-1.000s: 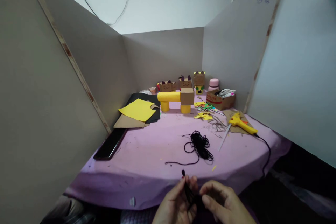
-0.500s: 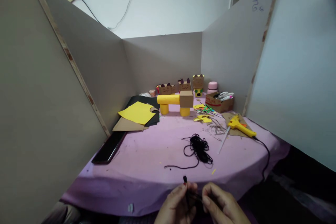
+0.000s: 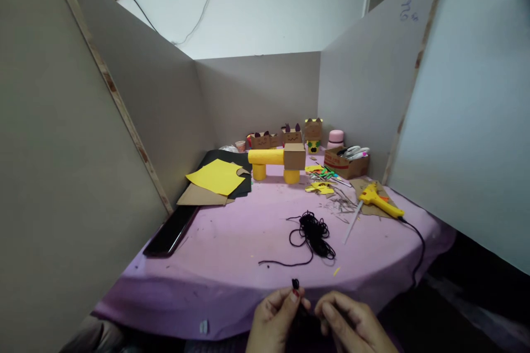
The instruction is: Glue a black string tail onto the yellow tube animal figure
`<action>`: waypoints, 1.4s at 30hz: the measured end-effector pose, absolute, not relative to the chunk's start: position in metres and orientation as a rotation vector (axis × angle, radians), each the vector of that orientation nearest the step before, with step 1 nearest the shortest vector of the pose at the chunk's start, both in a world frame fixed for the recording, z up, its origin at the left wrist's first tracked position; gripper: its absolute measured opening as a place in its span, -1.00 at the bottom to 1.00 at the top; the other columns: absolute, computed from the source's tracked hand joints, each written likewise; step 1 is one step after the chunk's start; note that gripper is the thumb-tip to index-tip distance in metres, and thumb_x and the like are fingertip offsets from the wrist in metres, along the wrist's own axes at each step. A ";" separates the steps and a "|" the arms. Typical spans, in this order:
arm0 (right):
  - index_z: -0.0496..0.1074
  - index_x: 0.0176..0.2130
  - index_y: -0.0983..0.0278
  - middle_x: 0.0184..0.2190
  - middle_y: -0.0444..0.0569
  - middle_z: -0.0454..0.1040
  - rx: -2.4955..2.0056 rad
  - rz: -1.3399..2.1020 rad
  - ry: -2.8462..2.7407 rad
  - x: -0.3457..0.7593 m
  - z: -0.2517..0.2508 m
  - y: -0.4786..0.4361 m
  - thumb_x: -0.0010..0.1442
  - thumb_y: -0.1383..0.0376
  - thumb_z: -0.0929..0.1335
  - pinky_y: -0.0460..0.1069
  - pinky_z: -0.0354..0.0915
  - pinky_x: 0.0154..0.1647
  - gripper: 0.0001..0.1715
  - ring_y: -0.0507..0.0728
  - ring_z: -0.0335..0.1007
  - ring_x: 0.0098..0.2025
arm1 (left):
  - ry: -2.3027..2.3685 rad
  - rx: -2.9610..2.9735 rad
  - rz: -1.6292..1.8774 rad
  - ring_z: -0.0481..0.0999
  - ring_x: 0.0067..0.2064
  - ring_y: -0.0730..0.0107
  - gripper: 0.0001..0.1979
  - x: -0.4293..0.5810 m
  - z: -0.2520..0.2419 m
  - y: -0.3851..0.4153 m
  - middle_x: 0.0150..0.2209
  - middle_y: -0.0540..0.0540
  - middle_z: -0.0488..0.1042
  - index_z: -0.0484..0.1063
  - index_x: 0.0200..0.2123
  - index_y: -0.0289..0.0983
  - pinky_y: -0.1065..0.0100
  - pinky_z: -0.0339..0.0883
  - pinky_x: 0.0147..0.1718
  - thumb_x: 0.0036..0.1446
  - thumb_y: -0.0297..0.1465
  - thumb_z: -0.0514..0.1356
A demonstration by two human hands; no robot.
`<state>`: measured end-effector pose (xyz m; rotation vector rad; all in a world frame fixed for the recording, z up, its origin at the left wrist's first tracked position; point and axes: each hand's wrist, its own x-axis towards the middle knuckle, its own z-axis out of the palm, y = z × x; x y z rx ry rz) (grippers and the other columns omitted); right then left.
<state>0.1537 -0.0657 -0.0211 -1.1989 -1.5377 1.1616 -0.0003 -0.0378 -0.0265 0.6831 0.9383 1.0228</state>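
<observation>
A short piece of black cord (image 3: 295, 283) sticks up in a small loop above the thumb and fingertips of my left hand (image 3: 273, 317), which pinches it. Close by on the right, my right hand (image 3: 351, 322) is closed, thumb against fingers, on the same cord's trailing part; the strands there are hard to make out against the dark background. Both hands are in front of the table's near edge. Just beyond them a loose black cord bundle (image 3: 315, 234) lies on the purple tablecloth (image 3: 232, 237), one tail stretched out to the left.
A yellow tube-and-box cardboard figure (image 3: 267, 156) stands mid-table. Yellow paper (image 3: 217, 176), cardboard and a black phone (image 3: 171, 231) lie left. Right are a yellow glue gun (image 3: 381, 200), paper scraps (image 3: 321, 186) and a tool box (image 3: 345, 164). Grey panels (image 3: 256, 88) surround the table.
My left hand has turned slightly, and the black loop above its fingertips shows more. The right hand has shifted a little left, still closed.
</observation>
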 end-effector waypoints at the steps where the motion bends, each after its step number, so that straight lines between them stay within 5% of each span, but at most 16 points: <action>1: 0.38 -0.41 0.27 -0.56 -0.12 0.33 -1.197 1.133 -1.556 0.154 -0.022 -0.065 0.13 -0.06 0.23 -0.10 0.14 -0.52 -0.55 0.03 0.17 -0.54 | 0.938 0.661 1.027 0.34 -0.58 0.53 -0.67 0.000 -0.025 -0.039 -0.64 -0.01 0.47 0.55 -0.57 -0.33 0.44 0.11 -0.50 -0.33 -0.17 0.40; 10: 0.45 -0.43 0.28 -0.49 -0.01 0.45 -1.215 0.998 -1.670 0.156 -0.023 -0.064 0.13 0.11 0.27 -0.03 0.26 -0.33 -0.68 0.14 0.34 -0.40 | 0.893 0.607 1.025 0.41 -0.54 0.49 -0.69 0.000 -0.024 -0.040 -0.58 -0.05 0.53 0.57 -0.55 -0.32 0.43 0.15 -0.45 -0.38 -0.22 0.43; 21: 0.24 -0.40 0.24 -0.59 -0.24 0.10 -1.220 1.172 -1.430 0.156 -0.018 -0.065 0.16 -0.06 0.21 -0.11 0.04 -0.55 -0.58 -0.01 -0.02 -0.56 | 0.903 0.664 0.940 0.25 -0.63 0.63 -0.66 0.000 -0.018 -0.042 -0.73 0.06 0.35 0.59 -0.52 -0.31 0.52 0.01 -0.54 -0.37 -0.19 0.43; 30: 0.19 -0.39 0.22 -0.56 -0.22 0.17 -1.138 1.196 -1.444 0.157 -0.016 -0.067 0.18 -0.09 0.16 -0.10 0.09 -0.55 -0.56 -0.02 0.04 -0.58 | 0.896 0.838 0.893 0.23 -0.57 0.56 -0.64 -0.002 -0.031 -0.039 -0.68 0.02 0.38 0.51 -0.63 -0.34 0.44 0.02 -0.46 -0.31 -0.12 0.38; 42: 0.13 -0.31 0.18 -0.38 -0.10 0.25 -0.899 0.477 -1.983 0.165 0.000 -0.058 0.27 0.37 0.10 -0.09 0.20 -0.37 -0.87 0.05 0.26 -0.37 | 1.066 1.365 0.746 0.13 -0.55 0.50 -0.60 -0.009 -0.012 -0.045 -0.64 0.05 0.25 0.36 -0.64 -0.31 0.40 -0.04 -0.51 -0.08 -0.07 0.16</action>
